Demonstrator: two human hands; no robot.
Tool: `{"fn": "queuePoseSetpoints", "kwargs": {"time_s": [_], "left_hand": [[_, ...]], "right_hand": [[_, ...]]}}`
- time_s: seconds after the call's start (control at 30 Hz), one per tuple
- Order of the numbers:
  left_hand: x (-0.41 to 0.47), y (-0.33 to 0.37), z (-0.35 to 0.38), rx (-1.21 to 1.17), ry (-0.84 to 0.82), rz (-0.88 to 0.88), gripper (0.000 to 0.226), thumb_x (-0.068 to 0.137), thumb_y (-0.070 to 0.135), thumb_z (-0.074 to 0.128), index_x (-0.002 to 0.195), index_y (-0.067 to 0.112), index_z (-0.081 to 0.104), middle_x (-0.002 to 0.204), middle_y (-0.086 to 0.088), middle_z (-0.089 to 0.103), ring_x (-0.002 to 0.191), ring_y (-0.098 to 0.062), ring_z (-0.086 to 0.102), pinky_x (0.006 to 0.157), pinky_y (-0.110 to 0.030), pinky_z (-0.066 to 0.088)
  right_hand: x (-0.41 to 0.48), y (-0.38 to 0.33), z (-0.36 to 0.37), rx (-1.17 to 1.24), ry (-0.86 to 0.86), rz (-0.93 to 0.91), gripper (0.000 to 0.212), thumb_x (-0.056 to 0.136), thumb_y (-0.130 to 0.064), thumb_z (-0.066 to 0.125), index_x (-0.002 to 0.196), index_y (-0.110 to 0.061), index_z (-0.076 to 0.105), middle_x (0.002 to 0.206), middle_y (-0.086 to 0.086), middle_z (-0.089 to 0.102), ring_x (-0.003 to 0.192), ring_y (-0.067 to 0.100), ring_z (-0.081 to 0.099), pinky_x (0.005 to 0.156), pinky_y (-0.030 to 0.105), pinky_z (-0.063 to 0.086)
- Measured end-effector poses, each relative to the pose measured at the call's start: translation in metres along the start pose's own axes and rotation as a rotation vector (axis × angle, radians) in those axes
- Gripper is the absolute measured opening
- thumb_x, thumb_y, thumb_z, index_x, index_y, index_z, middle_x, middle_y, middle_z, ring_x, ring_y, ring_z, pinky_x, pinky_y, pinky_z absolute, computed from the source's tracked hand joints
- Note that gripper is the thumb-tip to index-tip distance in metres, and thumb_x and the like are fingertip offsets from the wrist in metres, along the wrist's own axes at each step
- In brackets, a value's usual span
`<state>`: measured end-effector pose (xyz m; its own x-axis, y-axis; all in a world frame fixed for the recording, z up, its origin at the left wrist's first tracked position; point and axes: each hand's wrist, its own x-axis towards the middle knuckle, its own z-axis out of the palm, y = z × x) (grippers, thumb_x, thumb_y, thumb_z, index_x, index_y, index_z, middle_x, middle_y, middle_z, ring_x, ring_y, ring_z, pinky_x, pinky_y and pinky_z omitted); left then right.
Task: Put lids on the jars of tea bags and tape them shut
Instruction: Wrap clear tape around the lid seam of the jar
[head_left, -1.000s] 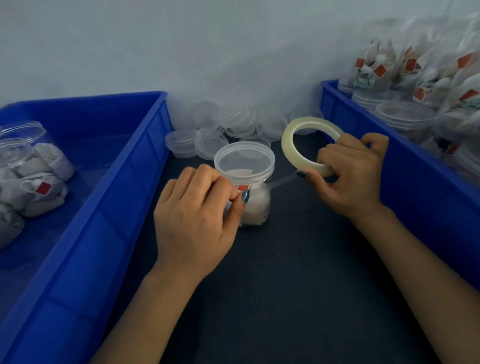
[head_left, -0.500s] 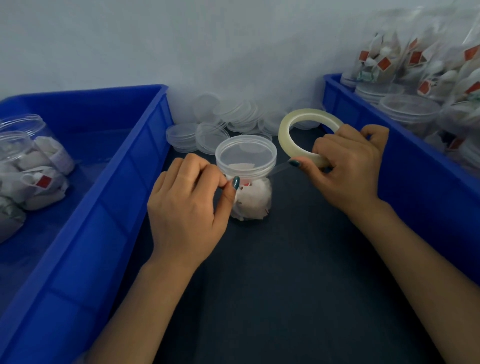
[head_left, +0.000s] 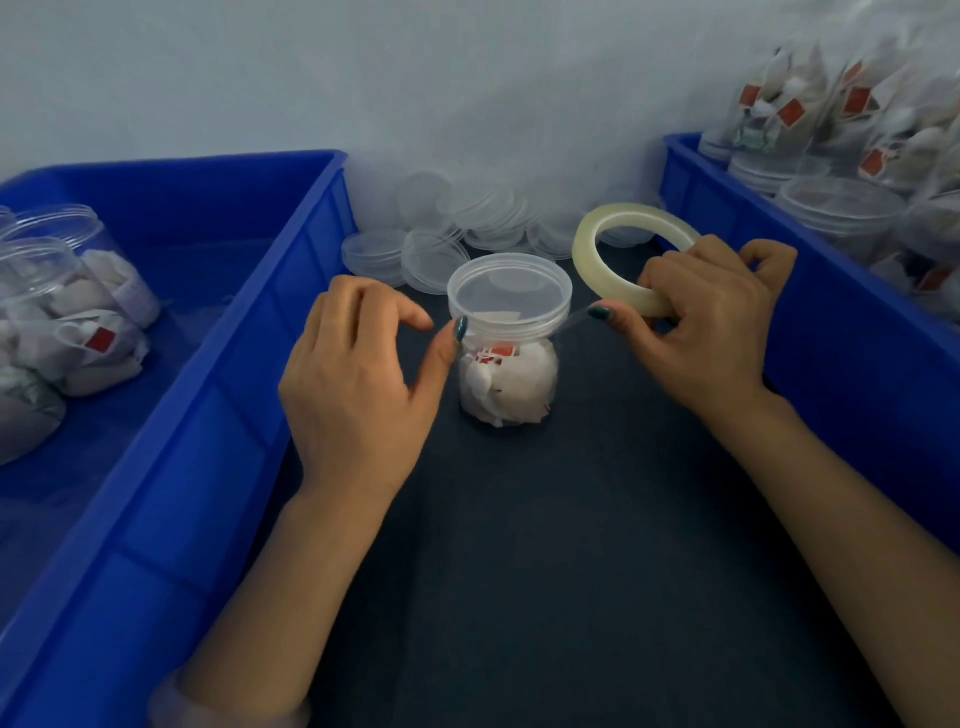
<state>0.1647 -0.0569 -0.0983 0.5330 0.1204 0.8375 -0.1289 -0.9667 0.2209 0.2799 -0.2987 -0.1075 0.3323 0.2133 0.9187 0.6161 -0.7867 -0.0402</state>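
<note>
Fingers (head_left: 384, 306) of the left hand (head_left: 353, 384) hang loosely curled and grip nothing, while its thumb (head_left: 451, 345) presses against the rim of the lid (head_left: 509, 291). It looks to be pinning the tape end there. The jar (head_left: 511, 384) stands upright on the dark table (head_left: 545, 545) between both hands, tea bags inside, lid already on. That half looks done!

Over to the right hand (head_left: 711, 332): fingers curled round the tape roll (head_left: 589, 234), thumb on top, with a thin strip of tape (head_left: 574, 323) stretched from roll to lid. By the look of it the wrap has barely begun, and the strip has yet to go round the seam and be torn off.

Plenty is left, too. Jars (head_left: 836, 208) of tea bags crowd the right blue bin (head_left: 841, 374); whether any are lidded is hard to tell. A few jars (head_left: 78, 312) lie in the left blue bin (head_left: 234, 364), apparently finished. Loose lids (head_left: 467, 218) are heaped against the wall behind, near the roll. Nothing blocks the jar, though both bins hem the hands in closely.
</note>
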Motion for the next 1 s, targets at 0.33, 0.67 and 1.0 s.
{"fn": "queuePoseSetpoints", "kwargs": {"time_s": [0.33, 0.67, 1.0], "left_hand": [[0.006, 0.027, 0.015, -0.509, -0.377, -0.184, 0.075, 0.085, 0.071, 0.058, 0.149, 0.036, 0.039, 0.157, 0.006, 0.038, 0.144, -0.011, 0.038, 0.106, -0.047, 0.048], [0.006, 0.006, 0.027, -0.883, -0.353, -0.314, 0.060, 0.085, 0.051, 0.068, 0.136, 0.024, 0.050, 0.136, 0.016, 0.058, 0.127, -0.005, 0.056, 0.099, -0.026, 0.053], [0.014, 0.006, 0.021, -0.673, -0.313, -0.225, 0.062, 0.098, 0.056, 0.039, 0.146, 0.017, 0.044, 0.144, 0.011, 0.050, 0.128, 0.007, 0.048, 0.103, -0.014, 0.042]], "right_hand": [[-0.002, -0.003, 0.001, 0.004, -0.026, 0.001, 0.062, 0.098, -0.066, 0.049, 0.063, -0.014, 0.054, 0.061, -0.002, 0.051, 0.069, 0.022, 0.050, 0.079, 0.042, 0.026], [-0.002, -0.003, 0.003, 0.013, -0.031, 0.020, 0.062, 0.100, -0.064, 0.043, 0.065, -0.015, 0.054, 0.061, -0.003, 0.049, 0.069, 0.021, 0.048, 0.077, 0.042, 0.026], [-0.003, -0.003, 0.003, 0.026, -0.046, 0.041, 0.057, 0.100, -0.061, 0.047, 0.065, -0.016, 0.053, 0.060, -0.004, 0.048, 0.068, 0.019, 0.046, 0.078, 0.042, 0.026]]}}
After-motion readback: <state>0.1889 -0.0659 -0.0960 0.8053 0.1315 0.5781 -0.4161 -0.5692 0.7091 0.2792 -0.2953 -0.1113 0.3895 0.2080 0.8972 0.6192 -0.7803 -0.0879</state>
